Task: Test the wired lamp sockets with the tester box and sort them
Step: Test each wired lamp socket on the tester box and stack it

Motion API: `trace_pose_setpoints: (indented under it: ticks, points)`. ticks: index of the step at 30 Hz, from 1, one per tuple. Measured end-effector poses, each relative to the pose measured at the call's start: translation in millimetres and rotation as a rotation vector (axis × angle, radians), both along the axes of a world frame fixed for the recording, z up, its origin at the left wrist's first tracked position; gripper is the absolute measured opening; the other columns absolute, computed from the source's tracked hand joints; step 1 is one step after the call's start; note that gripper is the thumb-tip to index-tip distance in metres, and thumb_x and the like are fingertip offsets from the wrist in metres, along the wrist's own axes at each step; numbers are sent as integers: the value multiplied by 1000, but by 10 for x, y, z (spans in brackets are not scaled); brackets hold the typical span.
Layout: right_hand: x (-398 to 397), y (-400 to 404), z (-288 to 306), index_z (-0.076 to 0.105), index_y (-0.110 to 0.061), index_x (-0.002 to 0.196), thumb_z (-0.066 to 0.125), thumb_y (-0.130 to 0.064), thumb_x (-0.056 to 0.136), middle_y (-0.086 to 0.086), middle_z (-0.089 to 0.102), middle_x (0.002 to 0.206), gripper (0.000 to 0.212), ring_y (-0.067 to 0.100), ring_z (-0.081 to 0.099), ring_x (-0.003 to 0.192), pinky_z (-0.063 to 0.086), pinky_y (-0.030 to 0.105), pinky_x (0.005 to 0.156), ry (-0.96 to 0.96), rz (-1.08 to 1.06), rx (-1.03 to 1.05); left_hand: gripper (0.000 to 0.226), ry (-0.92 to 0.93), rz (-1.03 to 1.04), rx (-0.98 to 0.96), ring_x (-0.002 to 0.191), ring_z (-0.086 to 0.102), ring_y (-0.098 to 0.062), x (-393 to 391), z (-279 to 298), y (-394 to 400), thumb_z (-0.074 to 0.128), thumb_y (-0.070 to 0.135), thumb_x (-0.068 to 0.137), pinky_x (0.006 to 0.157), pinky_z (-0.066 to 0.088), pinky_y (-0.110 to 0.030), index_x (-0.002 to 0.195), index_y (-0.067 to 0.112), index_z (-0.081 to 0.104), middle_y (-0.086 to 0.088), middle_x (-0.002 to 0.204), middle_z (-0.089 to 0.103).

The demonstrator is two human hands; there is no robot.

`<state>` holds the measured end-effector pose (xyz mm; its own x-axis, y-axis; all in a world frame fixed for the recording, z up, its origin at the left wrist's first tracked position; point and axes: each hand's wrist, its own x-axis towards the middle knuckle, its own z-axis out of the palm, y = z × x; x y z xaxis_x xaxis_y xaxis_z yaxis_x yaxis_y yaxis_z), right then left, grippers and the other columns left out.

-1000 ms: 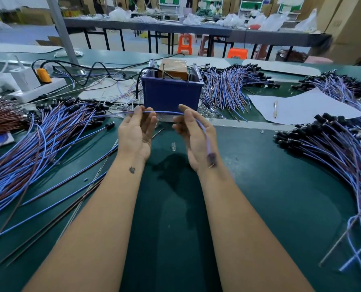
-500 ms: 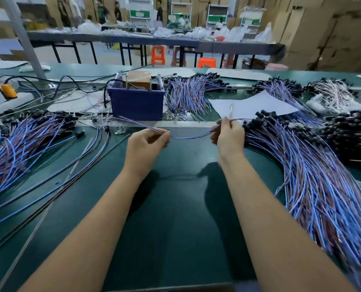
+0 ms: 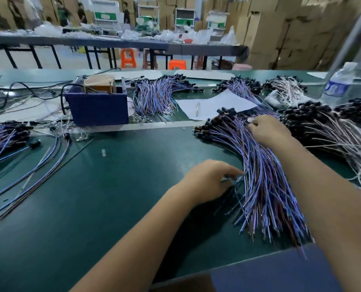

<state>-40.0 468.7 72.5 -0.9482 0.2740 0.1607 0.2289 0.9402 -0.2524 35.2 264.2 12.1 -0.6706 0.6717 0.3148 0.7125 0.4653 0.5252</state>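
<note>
- Green workbench mat [image 3: 112,197]: fills the lower frame.
- Fanned pile of blue-wired black lamp sockets [image 3: 259,165], centre right: both hands have swung here from the dark blue tester box [image 3: 97,108], upper left, so sorting follows testing.
- Right hand [image 3: 268,131]: rests on the pile; grasp indiscernible.
- Left hand [image 3: 209,182]: pinches wire ends at the pile's edge.

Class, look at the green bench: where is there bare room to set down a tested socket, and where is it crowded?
Bare mat lies between the blue box, the left hand and the loose wires at left. The right side is crowded: the blue wire pile under the right hand, and the white wire pile.
</note>
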Motion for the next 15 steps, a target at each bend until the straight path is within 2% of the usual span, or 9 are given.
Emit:
trace_pose_setpoints:
  ticks: [2,4,7,9,11,15]
  points:
    - [31,-24,-41,58,-5,106,43,-27,100,23,58,116,27,38,53,107,43,40,81,0,-29,63,25,-71,53,107,95,66,-19,24,-90,-46,60,6,91,88,50,-30,111,13,73,-4,104,74]
    - [39,-191,-70,53,-4,126,43,-29,100,25,53,126,37,40,48,117,43,44,90,72,-33,130,23,-178,139,229,86,67,-13,11,-110,-117,59,4,90,87,52,-28,105,12,75,-3,95,75]
    - [21,-700,-102,50,-6,132,47,-23,97,23,52,125,40,38,46,115,39,42,93,253,104,145,26,-258,313,369,77,66,-8,-102,-59,-309,56,7,88,82,57,-34,102,18,75,3,87,75]
    - [-2,-1147,-150,51,-10,133,49,-21,96,19,53,123,39,35,46,113,38,41,94,325,230,69,28,-254,421,424,70,64,-4,-190,-20,-533,55,9,87,74,56,-28,101,22,75,8,83,74]
    - [-27,-1633,-242,53,-13,131,49,-18,95,17,54,120,37,33,46,112,37,40,94,341,336,-71,29,-205,534,448,63,60,1,-258,12,-835,53,9,87,66,48,-21,98,23,76,12,79,73]
    - [-77,-2564,-433,57,-15,129,48,-13,94,15,55,124,37,31,46,119,35,36,99,257,463,-429,28,-81,844,534,84,66,-12,-352,86,-1539,51,7,85,80,51,-29,92,19,75,7,86,74]
